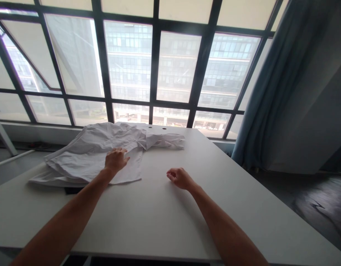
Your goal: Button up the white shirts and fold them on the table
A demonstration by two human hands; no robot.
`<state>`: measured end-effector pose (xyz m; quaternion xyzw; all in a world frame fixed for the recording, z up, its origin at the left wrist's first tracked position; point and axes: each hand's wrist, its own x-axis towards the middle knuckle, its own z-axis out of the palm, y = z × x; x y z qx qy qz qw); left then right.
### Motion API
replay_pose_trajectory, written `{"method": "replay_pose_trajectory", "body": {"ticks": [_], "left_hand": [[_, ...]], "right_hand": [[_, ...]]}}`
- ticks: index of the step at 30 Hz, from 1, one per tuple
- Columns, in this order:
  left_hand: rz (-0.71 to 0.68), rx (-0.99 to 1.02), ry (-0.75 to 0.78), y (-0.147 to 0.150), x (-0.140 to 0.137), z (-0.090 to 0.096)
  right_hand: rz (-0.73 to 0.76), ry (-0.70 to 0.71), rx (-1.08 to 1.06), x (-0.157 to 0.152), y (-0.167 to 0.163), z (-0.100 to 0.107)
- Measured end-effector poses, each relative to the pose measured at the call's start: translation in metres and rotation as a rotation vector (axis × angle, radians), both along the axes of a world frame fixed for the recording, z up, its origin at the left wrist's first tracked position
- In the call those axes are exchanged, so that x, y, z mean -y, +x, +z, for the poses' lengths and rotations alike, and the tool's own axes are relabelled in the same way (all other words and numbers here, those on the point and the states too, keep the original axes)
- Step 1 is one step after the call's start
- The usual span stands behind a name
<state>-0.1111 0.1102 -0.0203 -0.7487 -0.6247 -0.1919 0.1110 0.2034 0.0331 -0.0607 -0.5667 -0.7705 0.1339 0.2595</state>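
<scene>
A white long-sleeved shirt (95,147) lies spread over the left part of the white table (148,218), creased, with one sleeve (170,141) stretched out to the right. My left hand (116,159) rests on the front of the shirt, palm down and fingers apart, holding nothing. To the right of the shirt, apart from it, my right hand (180,178) is just above or on the tabletop. Its fingers are curled in, with nothing seen in them.
A dark flat piece (73,190) shows under the shirt's near edge. Two small dark holes, one of them here (164,128), mark the table's far end. Beyond stand large windows (128,62), and a blue-grey curtain (273,92) hangs at the right.
</scene>
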Motion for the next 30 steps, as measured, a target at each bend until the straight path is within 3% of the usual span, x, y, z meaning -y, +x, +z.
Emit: {"method": "replay_pose_trajectory", "body": {"ticks": [2,5,14,19,22,27,29,30], "left_hand": [[0.11,-0.068,-0.071,-0.02,-0.01,0.007],[0.131,-0.093,-0.145,-0.034,-0.02,0.014],[0.118,-0.147,-0.324,-0.021,-0.033,0.011],[0.187,-0.109,-0.264,-0.021,-0.03,0.024],[0.193,-0.037,-0.165,-0.013,-0.021,0.043],[0.056,0.122,0.197,0.022,0.02,0.077],[-0.035,0.15,0.16,0.043,0.044,0.076],[-0.117,0.149,0.058,0.053,0.056,0.07]], "right_hand": [[0.011,-0.002,-0.005,-0.001,0.001,-0.001],[0.017,-0.015,-0.001,-0.004,0.001,-0.002],[0.052,-0.044,-0.014,-0.003,0.004,-0.002],[0.053,-0.057,-0.014,-0.003,0.005,-0.002],[0.063,-0.063,-0.012,-0.003,0.005,-0.001],[0.071,-0.083,-0.012,0.0,0.003,0.002],[0.062,-0.07,-0.009,-0.001,0.003,0.001],[0.046,-0.055,-0.007,-0.002,0.004,0.0]]}}
